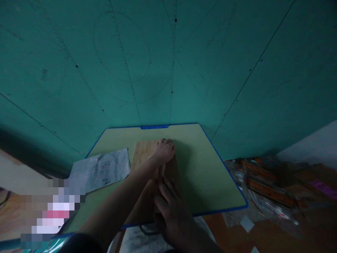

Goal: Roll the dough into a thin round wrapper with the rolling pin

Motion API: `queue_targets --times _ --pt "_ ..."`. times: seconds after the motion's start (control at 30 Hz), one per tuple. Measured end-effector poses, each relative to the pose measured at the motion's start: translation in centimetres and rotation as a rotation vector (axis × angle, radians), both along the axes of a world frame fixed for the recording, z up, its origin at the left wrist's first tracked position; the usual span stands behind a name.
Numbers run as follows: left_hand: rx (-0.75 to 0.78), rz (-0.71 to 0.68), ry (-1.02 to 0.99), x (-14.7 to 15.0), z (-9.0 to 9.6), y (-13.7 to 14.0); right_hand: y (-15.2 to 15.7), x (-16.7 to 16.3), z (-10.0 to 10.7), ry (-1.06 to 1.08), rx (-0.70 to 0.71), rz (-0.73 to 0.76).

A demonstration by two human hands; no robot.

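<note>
A wooden board (143, 151) lies lengthwise on a pale tabletop with a blue rim (210, 175). My left hand (165, 151) is at the board's far right corner, its fingers curled over the edge and pressed down on the wood. Closer to me, my right hand (171, 203) bends over the near right part of the board, fingers pointing forward and thumb to the left. Between the two hands is a narrow stretch in shadow. What the right hand's fingers close on there is too dark to make out.
Printed paper (110, 168) lies left of the board. A green wall (184, 70) with pencil lines rises behind the table. Plastic-wrapped orange-brown pieces (268, 189) lie on the floor at right. Pixelated blocks cover part of the lower left.
</note>
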State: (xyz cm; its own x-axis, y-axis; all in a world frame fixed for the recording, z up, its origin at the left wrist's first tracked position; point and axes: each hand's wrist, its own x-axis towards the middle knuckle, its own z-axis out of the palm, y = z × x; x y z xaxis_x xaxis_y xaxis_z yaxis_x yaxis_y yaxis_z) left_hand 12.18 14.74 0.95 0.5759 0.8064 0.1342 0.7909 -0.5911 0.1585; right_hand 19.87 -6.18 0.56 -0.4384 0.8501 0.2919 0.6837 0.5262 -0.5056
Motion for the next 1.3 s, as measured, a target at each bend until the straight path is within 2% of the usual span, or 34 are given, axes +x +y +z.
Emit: queue_targets --times 0.13,0.37,0.53,0.67,0.83,1.0,1.13,1.3 --pt "0.000 0.017 -0.007 -1.9 0.1 0.3 0.0 -1.0 0.0 0.004 0.046 0.012" --pt "-0.044 0.136 -0.004 -8.3 -0.3 0.8 1.2 -4.8 0.3 -0.019 0.125 0.107" --pt "-0.049 0.185 -0.038 -11.7 -0.9 1.0 2.6 -7.1 1.3 -0.108 0.206 0.217" --pt "-0.035 0.191 -0.075 -13.2 -0.7 0.6 3.5 -8.9 0.6 -0.190 0.263 0.344" --pt "-0.041 0.159 -0.099 -11.9 0.0 -0.7 3.7 -9.4 0.1 -0.202 0.258 0.338" --pt "-0.051 0.149 -0.101 -10.1 -0.1 -1.6 3.0 -7.1 0.6 -0.168 0.243 0.323" --pt "-0.033 0.144 -0.119 -8.5 -0.3 -1.8 1.8 -5.2 0.2 -0.145 0.168 0.259" --pt "-0.043 0.076 -0.122 -4.9 -0.4 -1.7 0.5 -3.7 -0.4 -0.054 0.056 0.164"
